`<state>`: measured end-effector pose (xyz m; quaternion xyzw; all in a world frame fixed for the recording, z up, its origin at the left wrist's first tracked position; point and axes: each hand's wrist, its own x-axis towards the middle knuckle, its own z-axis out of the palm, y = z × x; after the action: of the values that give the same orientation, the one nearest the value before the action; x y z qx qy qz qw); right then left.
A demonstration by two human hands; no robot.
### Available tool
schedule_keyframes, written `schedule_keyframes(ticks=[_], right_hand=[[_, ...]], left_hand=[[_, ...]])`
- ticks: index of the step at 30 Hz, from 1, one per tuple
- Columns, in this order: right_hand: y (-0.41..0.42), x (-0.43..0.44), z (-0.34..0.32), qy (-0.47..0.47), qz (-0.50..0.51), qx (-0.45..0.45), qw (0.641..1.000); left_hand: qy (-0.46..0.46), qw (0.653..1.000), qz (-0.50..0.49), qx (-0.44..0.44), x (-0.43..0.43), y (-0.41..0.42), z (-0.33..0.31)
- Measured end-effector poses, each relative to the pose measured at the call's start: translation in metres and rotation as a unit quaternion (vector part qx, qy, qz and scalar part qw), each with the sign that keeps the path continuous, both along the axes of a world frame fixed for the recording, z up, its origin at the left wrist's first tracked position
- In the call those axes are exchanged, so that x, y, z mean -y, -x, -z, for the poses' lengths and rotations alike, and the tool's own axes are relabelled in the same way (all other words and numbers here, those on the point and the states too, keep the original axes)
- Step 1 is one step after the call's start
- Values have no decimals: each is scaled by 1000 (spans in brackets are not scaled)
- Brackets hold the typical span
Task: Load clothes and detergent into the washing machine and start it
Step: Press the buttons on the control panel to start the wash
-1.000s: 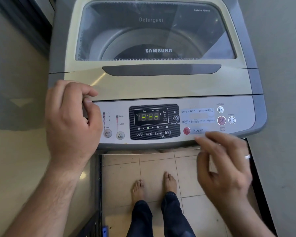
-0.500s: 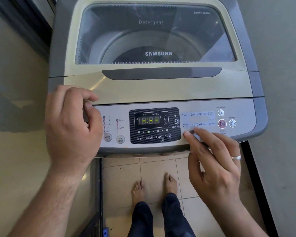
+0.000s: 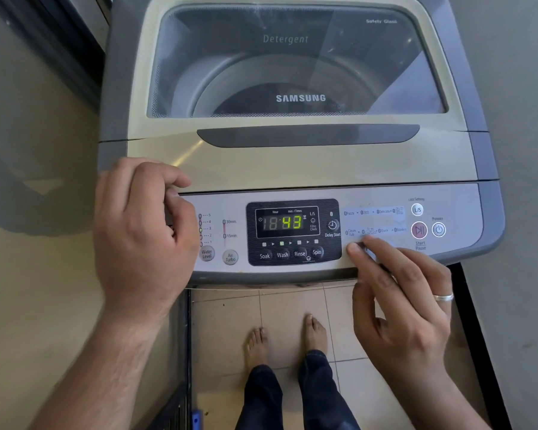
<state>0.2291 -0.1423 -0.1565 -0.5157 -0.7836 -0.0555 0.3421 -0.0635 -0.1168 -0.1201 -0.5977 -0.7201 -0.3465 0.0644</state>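
Two spread R-hand fingers [image 3: 359,248] on washer [image 3: 292,169] panel [image 3: 370,262] btn; L hand [image 3: 140,231] loosely curled, panel's L corner.

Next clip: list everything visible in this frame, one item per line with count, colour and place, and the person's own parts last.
washing machine: 1, grey and beige, fills the upper centre
glass lid: 1, tinted, shut, on top of the machine
control panel: 1, silver, along the machine's front edge
display: 1, black with green digits reading 43, panel centre
Start/Pause button: 1, red, panel right
Power button: 1, silver, right of Start/Pause
floor tiles: several, beige, below the machine
ring: 1, silver, on a right-hand finger
bare feet: 2, on the tiles, below dark trouser legs
left hand: 1, resting on the panel's left end
right hand: 1, fingertip on the panel below the program labels
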Motion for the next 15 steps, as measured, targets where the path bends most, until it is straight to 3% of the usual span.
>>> schedule_keyframes(ticks=[9,15], right_hand=[[11,4,-3,7,25,-13,1000],[51,22,-7,28,-82,-29,996]], left_hand=[[0,1000,-4,0,-2,-2,-1],[-2,1000,-3,3,-1,0,-2]])
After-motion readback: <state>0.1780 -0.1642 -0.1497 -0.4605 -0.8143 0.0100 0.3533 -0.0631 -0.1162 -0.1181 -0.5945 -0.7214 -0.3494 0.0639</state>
